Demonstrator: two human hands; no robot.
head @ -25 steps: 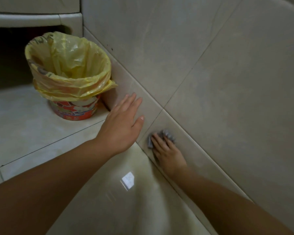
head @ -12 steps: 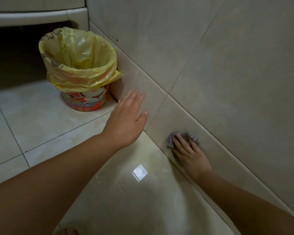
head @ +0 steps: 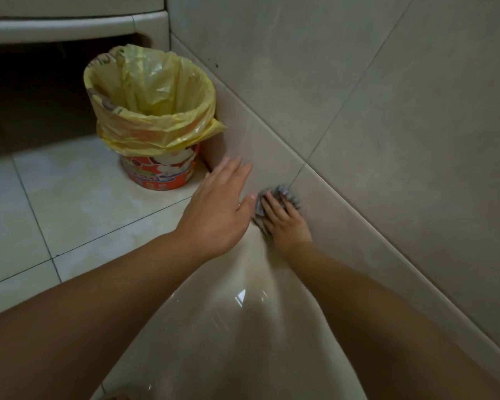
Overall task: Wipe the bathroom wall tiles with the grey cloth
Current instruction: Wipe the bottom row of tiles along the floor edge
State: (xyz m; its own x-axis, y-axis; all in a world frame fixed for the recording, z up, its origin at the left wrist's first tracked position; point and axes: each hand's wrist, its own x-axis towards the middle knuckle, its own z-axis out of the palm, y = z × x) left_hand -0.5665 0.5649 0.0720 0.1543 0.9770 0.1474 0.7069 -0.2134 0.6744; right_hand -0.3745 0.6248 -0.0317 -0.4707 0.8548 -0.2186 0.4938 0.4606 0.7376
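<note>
Head view, grey cloth under flat right hand, left hand spread alongside

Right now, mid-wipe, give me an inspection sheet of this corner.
Surface: beige wall tiles, dark specks near the corner.
Job's things: grey cloth flat against the lowest tile row.
Clutter: small bin with yellow bag on the floor, by the wall.
Hands: right hand presses the cloth flat to the tile; left hand open beside it, holding nothing.
Cables: nothing seen.
Surroundings: tiled floor, glossy pale fixture under the arms, ledge above a dark recess.
</note>
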